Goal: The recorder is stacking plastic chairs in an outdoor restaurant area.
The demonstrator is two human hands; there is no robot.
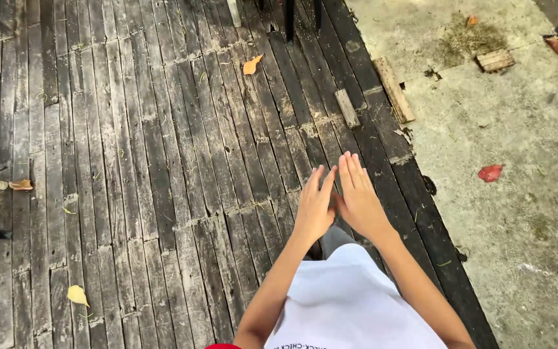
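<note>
Hands meet in front of the person's body, over a weathered wooden deck (pixel 163 161) of dark grey planks, and nothing is held in either of them. The left hand (pixel 313 205) and the right hand (pixel 358 197) lie side by side with their inner edges touching near the thumbs, backs turned up toward the camera, fingers stretched out straight and close together, pointing away from the body. As far as can be judged, no object is in work at this moment: both hands are empty and flat, well above the boards, so any handling is either over or not yet begun. Nearest to them is only the deck itself and the white shirt (pixel 350 304) below the wrists. An orange dry leaf (pixel 251 64) lies well apart up the planks, a yellow leaf (pixel 77 295) low on the left, and a red leaf (pixel 490 172) on the concrete ground (pixel 518 129) beside the deck edge, near some loose wood offcuts (pixel 393 88).
</note>
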